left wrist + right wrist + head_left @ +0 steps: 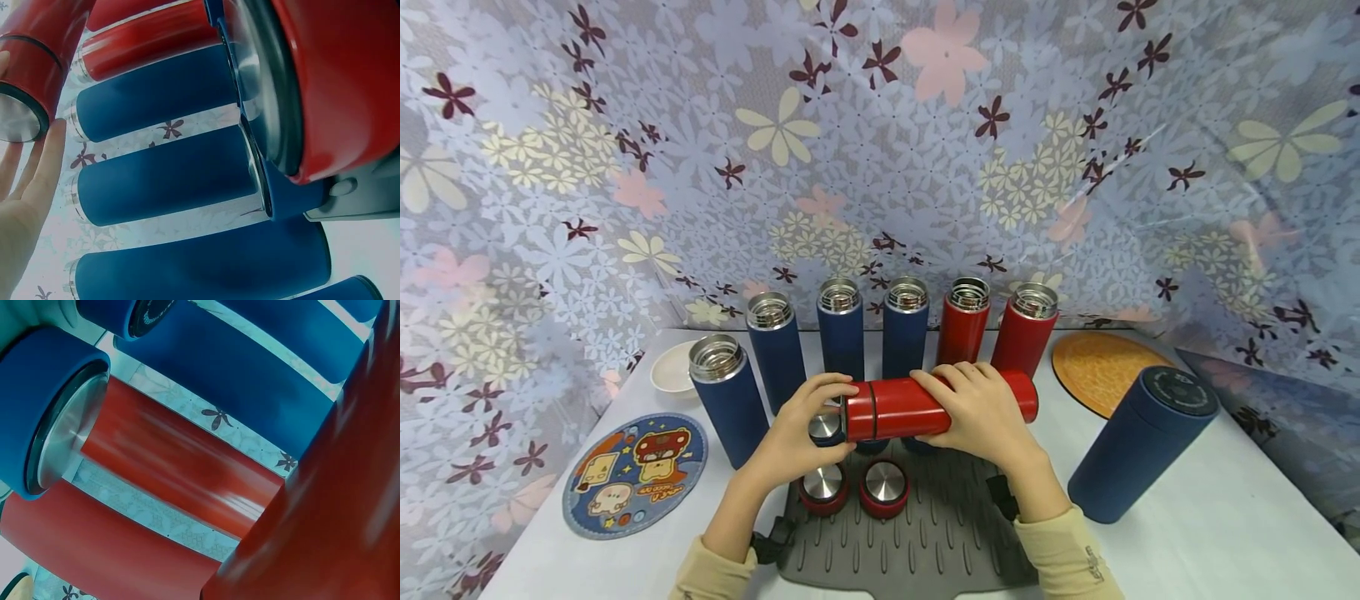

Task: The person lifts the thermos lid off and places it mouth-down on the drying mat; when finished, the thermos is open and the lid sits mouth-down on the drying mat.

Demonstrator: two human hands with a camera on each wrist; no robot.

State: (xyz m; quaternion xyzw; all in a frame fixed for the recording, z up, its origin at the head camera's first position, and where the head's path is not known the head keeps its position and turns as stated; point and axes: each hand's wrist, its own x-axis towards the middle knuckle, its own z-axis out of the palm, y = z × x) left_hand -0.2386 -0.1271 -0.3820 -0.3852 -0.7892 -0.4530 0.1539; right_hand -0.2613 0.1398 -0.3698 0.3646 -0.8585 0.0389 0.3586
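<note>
A red thermos bottle (895, 408) lies sideways between my hands, its lid on the left end. My left hand (801, 433) grips that lid (19, 115) with fingers above and thumb below; the lid's silver top faces left in the left wrist view. My right hand (977, 408) wraps round the bottle's body from above. Below it, two red lids (883, 487) with silver tops stand on a grey board (917, 542). A blue lid (826, 427) sits behind them, and further blue lids are partly hidden under the bottle.
Behind my hands stand several lidless blue bottles (841, 337) and two lidless red bottles (1026, 329). A lidded blue bottle (1138, 450) stands at right, near a round orange mat (1082, 367). At left are a cartoon mat (636, 475) and a white bowl (670, 371).
</note>
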